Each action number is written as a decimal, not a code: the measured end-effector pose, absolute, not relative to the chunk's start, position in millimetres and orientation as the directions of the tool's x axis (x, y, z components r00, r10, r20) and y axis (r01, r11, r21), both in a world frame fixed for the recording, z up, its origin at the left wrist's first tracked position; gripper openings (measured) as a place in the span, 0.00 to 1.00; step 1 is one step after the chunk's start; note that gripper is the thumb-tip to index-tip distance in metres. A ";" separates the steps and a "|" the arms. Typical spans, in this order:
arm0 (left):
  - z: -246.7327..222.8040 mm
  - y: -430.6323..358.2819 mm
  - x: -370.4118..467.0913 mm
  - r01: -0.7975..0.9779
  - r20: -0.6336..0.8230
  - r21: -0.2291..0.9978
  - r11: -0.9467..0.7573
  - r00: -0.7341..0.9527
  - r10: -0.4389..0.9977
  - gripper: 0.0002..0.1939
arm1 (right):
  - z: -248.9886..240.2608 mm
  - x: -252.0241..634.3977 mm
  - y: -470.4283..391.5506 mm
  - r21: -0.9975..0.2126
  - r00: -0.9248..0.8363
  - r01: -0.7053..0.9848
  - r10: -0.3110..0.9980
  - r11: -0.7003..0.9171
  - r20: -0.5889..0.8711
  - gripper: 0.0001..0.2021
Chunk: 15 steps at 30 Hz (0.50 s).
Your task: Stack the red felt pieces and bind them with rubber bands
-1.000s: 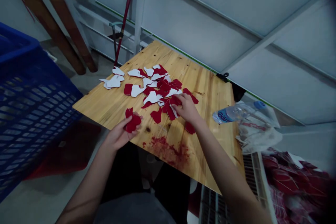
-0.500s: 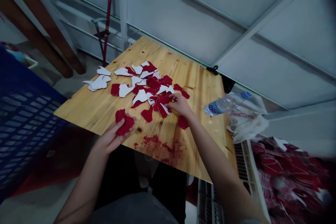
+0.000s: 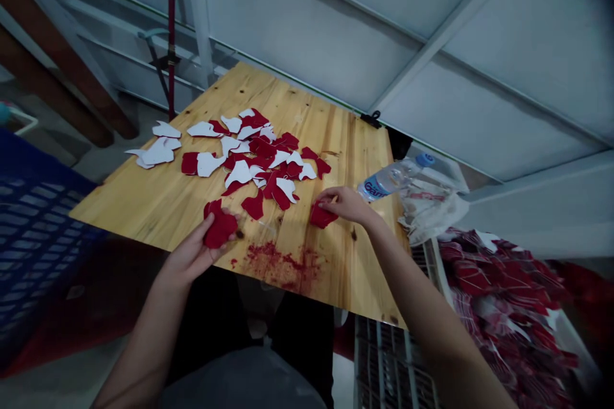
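A small stack of red fabric pieces [image 3: 220, 230] rests in my left hand [image 3: 194, 252], the thumb pressed on top, just over the table's near edge. My right hand [image 3: 346, 204] is at another red fabric piece [image 3: 322, 216] on the right of the tabletop, its fingers closed on the upper edge. Beyond both hands lies a loose pile of cut fabric pieces [image 3: 263, 147], some red side up and others white. A separate red piece [image 3: 253, 205] sits at the pile's near side.
Red lint [image 3: 283, 265] is scattered near the front of the wooden table [image 3: 330, 128]. A water bottle [image 3: 393, 179] lies by a plastic bag [image 3: 432, 211] at right. Crates hold red fabric [image 3: 503, 281] lower right; a blue basket [image 3: 38, 230] stands left.
My right hand has left the pile and come down to the red piece lying apart on the right. My left hand keeps its stack. The view has shifted slightly right.
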<state>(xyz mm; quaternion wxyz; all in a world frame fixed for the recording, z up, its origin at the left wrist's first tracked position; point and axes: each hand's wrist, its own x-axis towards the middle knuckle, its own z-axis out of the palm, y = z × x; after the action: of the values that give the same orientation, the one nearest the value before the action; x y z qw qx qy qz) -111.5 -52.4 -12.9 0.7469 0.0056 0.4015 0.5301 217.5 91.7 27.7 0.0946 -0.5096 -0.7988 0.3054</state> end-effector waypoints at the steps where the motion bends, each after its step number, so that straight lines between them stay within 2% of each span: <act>1: -11.4 -51.1 -109.8 -0.783 -0.598 0.434 0.445 0.119 0.793 0.15 | 26.3 212.2 86.9 -0.497 -0.456 0.789 0.886 0.361 -0.081 0.06; 3: -8.0 -49.4 -108.0 -0.778 -0.600 0.437 0.451 0.121 0.791 0.15 | 24.1 189.6 77.8 -0.378 -0.466 0.802 0.880 0.463 0.088 0.06; 5: -4.7 -49.2 -108.6 -0.779 -0.606 0.445 0.442 0.102 0.789 0.15 | 22.2 154.4 68.4 -0.339 -0.521 0.771 0.840 0.539 0.150 0.09; 8: -2.5 -52.1 -113.5 -0.778 -0.622 0.462 0.426 0.058 0.781 0.13 | 15.3 96.7 53.4 -0.236 -0.617 0.757 0.786 0.609 0.051 0.17; 11: -4.5 -56.9 -120.8 -0.773 -0.621 0.472 0.423 0.048 0.782 0.12 | 1.2 59.8 40.3 -0.145 -0.581 0.804 0.814 0.577 0.017 0.19; 13: -6.7 -59.6 -125.0 -0.772 -0.612 0.476 0.421 0.053 0.789 0.13 | -9.0 52.0 34.5 -0.188 -0.528 0.827 0.847 0.530 0.065 0.14; 15: -7.9 -60.7 -127.6 -0.772 -0.611 0.480 0.416 0.046 0.790 0.13 | -15.9 54.5 30.9 -0.314 -0.471 0.817 0.874 0.483 0.121 0.09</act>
<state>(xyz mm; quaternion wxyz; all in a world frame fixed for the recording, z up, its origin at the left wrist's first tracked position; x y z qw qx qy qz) -127.6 -60.7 -7.9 0.7230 0.0103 0.4304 0.5403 54.5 30.9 -15.9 0.1333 -0.4969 -0.8508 0.1070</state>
